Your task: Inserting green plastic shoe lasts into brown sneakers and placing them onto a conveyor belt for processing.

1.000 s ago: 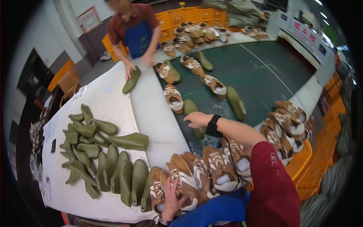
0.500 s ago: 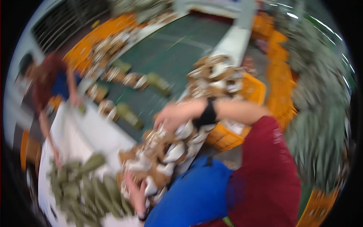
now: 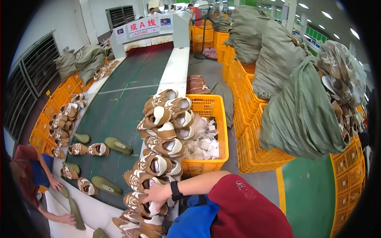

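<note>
My right hand (image 3: 156,196), with a black wristband on its wrist, reaches in from the lower right. Its fingers are curled over the collar of a brown-and-white shoe (image 3: 137,200) in a long stacked row. More such shoes lie just beyond it, among them a shoe (image 3: 164,146) on its side, and others are heaped below my hand. My left hand is out of the picture. On the dark green conveyor belt, olive shoe lasts (image 3: 107,185) lie beside pairs of shoes (image 3: 87,186).
At the left, a co-worker's hand (image 3: 68,219) touches an olive last (image 3: 76,214) over a white surface. An orange crate (image 3: 225,135) with white scraps stands right of the shoes. Stacked orange crates (image 3: 254,146) and big green sacks (image 3: 301,115) line the right side.
My view has swung and steadied, showing more to the right. My left hand, earlier low beside the shoes, has gone out of view. My right hand remains over the shoe row.
</note>
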`<state>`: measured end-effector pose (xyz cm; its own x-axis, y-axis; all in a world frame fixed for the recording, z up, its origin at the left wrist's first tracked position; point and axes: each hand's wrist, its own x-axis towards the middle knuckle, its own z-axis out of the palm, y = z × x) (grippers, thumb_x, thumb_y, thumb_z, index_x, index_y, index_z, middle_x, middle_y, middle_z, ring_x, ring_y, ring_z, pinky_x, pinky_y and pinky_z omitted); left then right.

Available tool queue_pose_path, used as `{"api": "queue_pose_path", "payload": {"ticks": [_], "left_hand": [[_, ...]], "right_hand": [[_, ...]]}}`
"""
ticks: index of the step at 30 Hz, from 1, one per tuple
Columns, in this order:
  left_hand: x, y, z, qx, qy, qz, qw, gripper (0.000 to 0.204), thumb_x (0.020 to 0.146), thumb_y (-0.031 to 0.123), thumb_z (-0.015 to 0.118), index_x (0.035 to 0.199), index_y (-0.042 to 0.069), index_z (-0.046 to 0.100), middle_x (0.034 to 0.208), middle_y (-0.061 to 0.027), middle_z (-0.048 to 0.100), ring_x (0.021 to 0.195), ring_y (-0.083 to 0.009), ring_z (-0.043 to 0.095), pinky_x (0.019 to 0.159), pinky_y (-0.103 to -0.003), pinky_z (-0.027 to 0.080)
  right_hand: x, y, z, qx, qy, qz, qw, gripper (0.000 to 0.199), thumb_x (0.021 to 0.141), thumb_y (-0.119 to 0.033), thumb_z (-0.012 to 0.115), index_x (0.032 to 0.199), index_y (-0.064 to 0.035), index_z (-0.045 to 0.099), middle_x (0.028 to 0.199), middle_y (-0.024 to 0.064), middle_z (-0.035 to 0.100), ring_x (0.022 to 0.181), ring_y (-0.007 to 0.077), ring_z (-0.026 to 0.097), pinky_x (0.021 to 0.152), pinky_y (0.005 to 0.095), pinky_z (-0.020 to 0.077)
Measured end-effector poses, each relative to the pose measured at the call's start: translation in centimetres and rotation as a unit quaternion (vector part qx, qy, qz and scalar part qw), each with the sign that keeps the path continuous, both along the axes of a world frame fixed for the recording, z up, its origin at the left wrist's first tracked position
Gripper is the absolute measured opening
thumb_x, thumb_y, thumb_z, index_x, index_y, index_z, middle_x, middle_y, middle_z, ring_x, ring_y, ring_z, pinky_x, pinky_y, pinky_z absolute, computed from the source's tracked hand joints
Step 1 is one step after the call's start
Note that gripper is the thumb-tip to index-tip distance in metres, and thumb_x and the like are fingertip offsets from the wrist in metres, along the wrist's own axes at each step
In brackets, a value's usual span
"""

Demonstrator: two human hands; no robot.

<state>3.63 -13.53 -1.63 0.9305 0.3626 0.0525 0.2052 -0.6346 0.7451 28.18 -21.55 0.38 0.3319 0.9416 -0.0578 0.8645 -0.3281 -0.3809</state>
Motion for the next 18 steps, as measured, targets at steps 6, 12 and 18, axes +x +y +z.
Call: {"api": "queue_pose_path", "payload": {"ticks": [6,12,18], "left_hand": [[2.4,15.2,-5.5,-0.110,-0.041,0.071,0.991,0.097,0.064,0.005,0.074,0.140,0.003,0.016,0.136,-0.0168,0.033,0.122,-0.0292,0.038,0.103,-0.040,0.032],[3.6,15.0,-1.3,-0.093,0.010,0.109,0.990,0.090,0.064,0.023,0.076,0.137,0.003,0.026,0.135,-0.0197,0.036,0.126,-0.0323,0.034,0.106,-0.039,0.026],[-3.4,14.9,3.1,-0.049,0.044,0.147,0.987,0.071,0.077,0.029,0.068,0.134,0.004,0.034,0.137,-0.0203,0.034,0.128,-0.0313,0.032,0.105,-0.036,0.026]], "right_hand": [[2.8,-0.5,-0.7,0.019,0.031,0.074,0.997,0.048,0.065,-0.050,0.067,0.098,-0.0163,0.064,0.096,0.0106,0.054,0.085,0.0307,0.058,0.069,0.0429,0.0443],[4.5,0.1,1.8,-0.038,0.057,0.086,0.994,0.050,0.073,-0.045,0.064,0.104,-0.0070,0.057,0.099,0.0137,0.054,0.091,0.0339,0.056,0.075,0.0423,0.0460],[1.5,4.7,7.0,0.058,-0.017,0.114,0.992,0.050,0.069,-0.029,0.070,0.113,-0.0094,0.055,0.109,0.0152,0.055,0.095,0.0341,0.055,0.080,0.0408,0.0451]]}}
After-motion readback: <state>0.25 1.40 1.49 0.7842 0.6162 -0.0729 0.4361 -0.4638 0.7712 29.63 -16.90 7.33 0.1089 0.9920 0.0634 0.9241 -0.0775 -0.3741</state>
